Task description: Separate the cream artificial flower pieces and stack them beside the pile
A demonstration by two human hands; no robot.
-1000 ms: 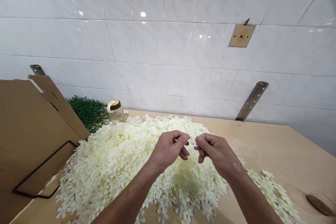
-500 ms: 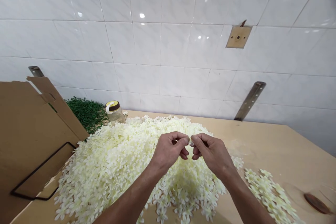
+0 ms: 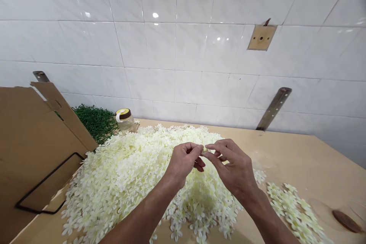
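Note:
A wide heap of pale yellow-white artificial flowers lies on the table under both hands. Above the heap, my left hand pinches something small between thumb and forefinger, most likely one of these blossoms, though the fingers cover nearly all of it. My right hand meets it from the right, thumb and forefinger closed at the same small pale spot. Between the two sets of fingertips only a sliver of pale material shows.
At the left stands a cardboard box with a black wire frame in front. Green artificial grass and a lidded jar sit behind the heap. A smaller flower pile lies right, beside a brown disc. Tiled wall closes the back.
My right hand has turned and its fingers have straightened towards the left fingertips. My left hand has shifted slightly left and keeps its pinch.

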